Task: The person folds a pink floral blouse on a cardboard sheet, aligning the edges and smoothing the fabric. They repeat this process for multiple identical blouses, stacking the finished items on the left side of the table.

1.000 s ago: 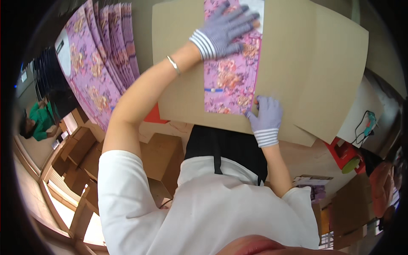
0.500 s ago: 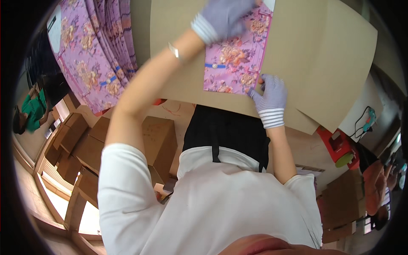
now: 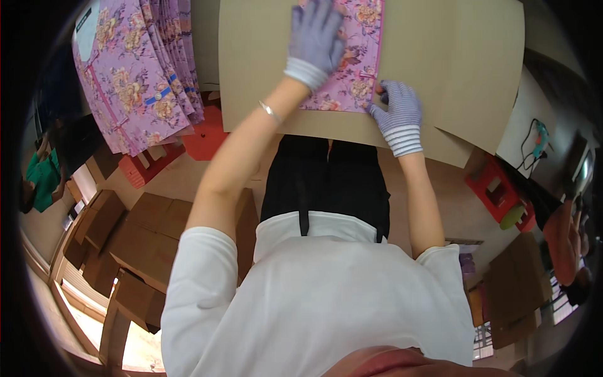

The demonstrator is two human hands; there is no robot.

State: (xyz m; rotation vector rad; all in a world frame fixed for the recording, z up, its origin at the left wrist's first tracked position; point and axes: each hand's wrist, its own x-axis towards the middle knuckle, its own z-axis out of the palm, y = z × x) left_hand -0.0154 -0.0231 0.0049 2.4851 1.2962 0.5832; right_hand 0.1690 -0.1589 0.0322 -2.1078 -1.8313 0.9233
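Note:
A flat, folded piece of purple floral cloth [image 3: 361, 47] with a pink edge lies on a brown board [image 3: 440, 63] in front of me. A small pink bow shows near its lower right edge. My left hand [image 3: 316, 38], in a striped lilac knit glove, lies over the cloth's left side with its fingers stretched out. At the lower right corner, my right hand [image 3: 400, 113], gloved the same, has its thumb against the edge and its fingers curved apart. The cloth's far end runs out of the picture.
A thick stack of matching floral pieces [image 3: 125, 81] lies left of the board. Red plastic stools [image 3: 502, 195] stand on both sides below. Cardboard boxes [image 3: 147, 232] fill the lower left. A teal tool with a cord [image 3: 540, 141] lies at right; another person [image 3: 47, 169] is far left.
My left hand has moved left and nearer, off the cloth's far part. The blue strip near the cloth's lower end no longer shows; a pink bow does. My right hand stays at the corner.

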